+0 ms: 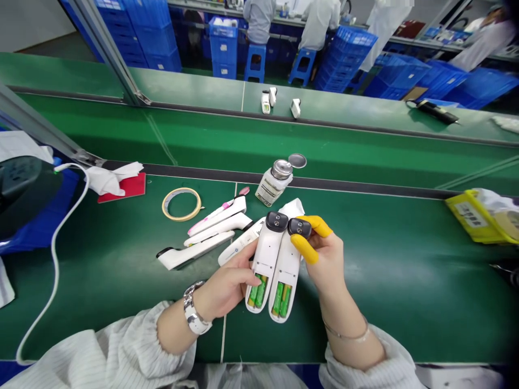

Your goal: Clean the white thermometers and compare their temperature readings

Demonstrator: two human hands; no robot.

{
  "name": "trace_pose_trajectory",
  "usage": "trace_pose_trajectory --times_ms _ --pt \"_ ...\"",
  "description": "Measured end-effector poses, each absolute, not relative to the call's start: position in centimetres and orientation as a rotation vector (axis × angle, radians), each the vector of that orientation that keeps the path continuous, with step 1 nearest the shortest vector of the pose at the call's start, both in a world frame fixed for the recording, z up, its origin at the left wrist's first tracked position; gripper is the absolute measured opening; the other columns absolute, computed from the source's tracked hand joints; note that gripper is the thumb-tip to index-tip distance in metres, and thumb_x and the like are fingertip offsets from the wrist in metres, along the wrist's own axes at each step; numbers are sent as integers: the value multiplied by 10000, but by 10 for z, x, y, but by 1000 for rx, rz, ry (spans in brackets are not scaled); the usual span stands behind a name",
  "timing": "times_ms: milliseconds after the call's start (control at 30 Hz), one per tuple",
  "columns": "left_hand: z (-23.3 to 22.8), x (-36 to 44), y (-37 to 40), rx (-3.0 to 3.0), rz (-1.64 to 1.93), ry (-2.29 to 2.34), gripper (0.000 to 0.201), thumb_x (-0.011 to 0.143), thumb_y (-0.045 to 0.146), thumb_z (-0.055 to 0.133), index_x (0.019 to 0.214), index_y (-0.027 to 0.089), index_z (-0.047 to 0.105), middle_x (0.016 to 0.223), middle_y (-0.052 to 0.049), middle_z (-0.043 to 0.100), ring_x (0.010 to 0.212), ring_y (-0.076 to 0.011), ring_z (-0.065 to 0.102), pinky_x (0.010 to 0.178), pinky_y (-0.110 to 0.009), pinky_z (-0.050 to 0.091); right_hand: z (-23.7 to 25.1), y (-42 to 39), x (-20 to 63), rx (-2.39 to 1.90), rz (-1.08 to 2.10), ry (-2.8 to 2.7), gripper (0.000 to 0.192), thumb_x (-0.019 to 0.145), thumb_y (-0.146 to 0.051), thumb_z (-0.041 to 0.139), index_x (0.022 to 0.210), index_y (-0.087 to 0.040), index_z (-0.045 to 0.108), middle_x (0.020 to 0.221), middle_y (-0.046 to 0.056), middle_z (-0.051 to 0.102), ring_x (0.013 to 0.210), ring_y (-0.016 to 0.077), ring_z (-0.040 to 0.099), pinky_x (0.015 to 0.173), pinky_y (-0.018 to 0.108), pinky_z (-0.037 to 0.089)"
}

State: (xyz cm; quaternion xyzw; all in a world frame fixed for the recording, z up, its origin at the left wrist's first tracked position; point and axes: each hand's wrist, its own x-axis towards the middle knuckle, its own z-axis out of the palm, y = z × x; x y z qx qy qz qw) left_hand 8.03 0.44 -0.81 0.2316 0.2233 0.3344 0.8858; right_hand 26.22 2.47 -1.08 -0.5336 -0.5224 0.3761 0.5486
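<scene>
Side by side in front of me are two white infrared thermometers with black sensor heads and uncovered battery bays holding green batteries. My left hand (229, 286) is closed round the left thermometer (266, 251), its thumb by the batteries. With yellow cots on thumb and forefinger, my right hand (324, 256) pinches the head of the right thermometer (287, 265). Just behind them lie several more white thermometers (219, 226) and a pink-and-white brush or pen-like tool (214, 215). A white crumpled wipe (292, 208) is partly hidden behind the held pair.
A bottle with its metal lid flipped up (272, 185) stands behind my hands. Left are a tape roll (164, 208), a red pad (130, 189) and a white cable (54, 254). A yellow bin (472, 219) sits right. Beyond, thermometers (295, 108) and an electric screwdriver (436, 112) lie on a ledge.
</scene>
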Motion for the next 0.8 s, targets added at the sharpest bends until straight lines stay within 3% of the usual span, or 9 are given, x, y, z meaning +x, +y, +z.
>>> trace_pose_trajectory --times_ms 500,667,800 --pt "-16 81 5 512 693 464 784 617 -17 470 1334 281 365 1178 -23 607 1057 -253 554 778 -335 482 -13 25 259 -1184 801 -1265 234 694 -227 698 912 -256 621 844 17 538 727 174 501 645 323 406" --pt "-16 81 3 544 708 457 724 618 -24 502 1270 285 457 1178 -5 610 1065 -220 547 833 -313 458 -15 21 261 -1110 525 -1363 327 678 -175 702 977 -273 611 895 30 541 813 210 514 699 364 421" --pt "-17 81 1 579 720 439 652 635 -14 519 1221 272 514 1132 -6 633 1001 -193 573 830 -287 452 -13 16 263 -990 313 -1478 397 674 -182 708 1047 -258 597 902 45 550 814 226 516 653 369 438"
